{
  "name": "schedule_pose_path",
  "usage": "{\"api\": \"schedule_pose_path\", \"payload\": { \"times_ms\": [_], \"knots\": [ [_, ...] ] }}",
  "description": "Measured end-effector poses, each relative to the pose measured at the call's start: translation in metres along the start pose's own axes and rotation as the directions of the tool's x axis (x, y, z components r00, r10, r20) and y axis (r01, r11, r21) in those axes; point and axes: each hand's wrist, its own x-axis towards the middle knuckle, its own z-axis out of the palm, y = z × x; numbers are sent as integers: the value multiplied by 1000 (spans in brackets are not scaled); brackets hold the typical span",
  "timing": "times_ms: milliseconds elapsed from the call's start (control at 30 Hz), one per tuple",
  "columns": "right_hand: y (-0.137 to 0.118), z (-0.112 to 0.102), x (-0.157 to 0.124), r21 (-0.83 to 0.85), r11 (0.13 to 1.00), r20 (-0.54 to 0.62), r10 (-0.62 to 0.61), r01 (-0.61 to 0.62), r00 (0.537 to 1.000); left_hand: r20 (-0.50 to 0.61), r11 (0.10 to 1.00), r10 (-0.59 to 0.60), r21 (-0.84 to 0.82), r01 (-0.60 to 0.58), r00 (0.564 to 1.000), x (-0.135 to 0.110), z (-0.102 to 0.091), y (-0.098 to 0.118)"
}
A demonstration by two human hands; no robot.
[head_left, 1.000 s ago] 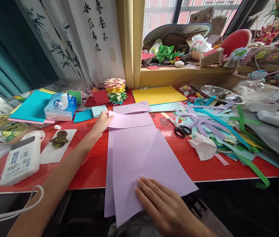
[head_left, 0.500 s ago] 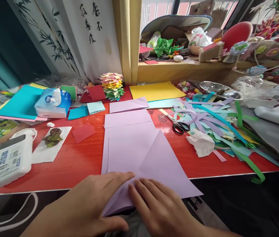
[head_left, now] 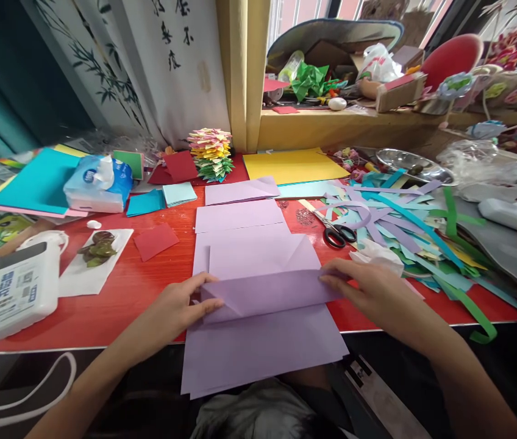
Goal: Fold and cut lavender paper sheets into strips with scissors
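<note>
Between my two hands is a sheet of purple paper [head_left: 267, 296], its near part raised in a folded band across the middle. My left hand [head_left: 192, 299] pinches the band's left end between thumb and fingers. At the opposite end, my right hand [head_left: 345, 277] grips the band's right corner the same way. Beneath lie more purple sheets [head_left: 263, 353], which overhang the table's front edge. Farther back are a narrower purple piece [head_left: 240, 216] and a folded purple strip [head_left: 240, 191]. Black-handled scissors [head_left: 337, 234] lie beyond my right hand.
Paper strips [head_left: 405, 225] pile up on the right beside a crumpled tissue [head_left: 380, 256]. To the left are a red paper square [head_left: 156, 241], a white device [head_left: 21, 292] and a tissue pack [head_left: 98, 184]. Yellow paper [head_left: 295, 166] and a folded-paper stack [head_left: 211, 153] stand at the back.
My hands have moved apart and away from me, from the paper's near edge to its two sides. The sheet's near part now stands as a folded band, uncovering purple sheets below.
</note>
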Motion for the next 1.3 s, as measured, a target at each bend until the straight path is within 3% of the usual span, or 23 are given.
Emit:
{"api": "schedule_pose_path", "payload": {
  "times_ms": [133, 367, 533, 633, 867, 1133, 1300],
  "knots": [
    [10, 12, 22, 161, 979, 54, 119, -126, 991, 0, 986, -53, -159, 52, 999, 17, -4, 1],
    [16, 29, 55, 73, 969, 23, 236, -237, 971, -44, 962, -90, -264, 75, 995, 39, -12, 9],
    [24, 42, 72, 16, 983, -87, 184, -183, 979, -95, 994, -35, -106, 25, 995, 59, -14, 6],
    [28, 49, 77, -20, 991, -148, 128, -132, 981, -116, 998, -54, 16, 56, 992, 66, -15, 6],
    [35, 60, 84, -49, 997, -235, 54, -67, 971, -166, 944, 2, 325, 53, 986, 74, -20, 4],
    [38, 68, 84, 44, 995, -283, 102, -93, 954, -104, 929, 53, 370, -11, 993, 87, -31, -2],
    [39, 69, 85, 55, 991, -276, 131, -121, 952, -72, 970, 42, 241, -24, 997, 83, -27, 1]
  ]
}}
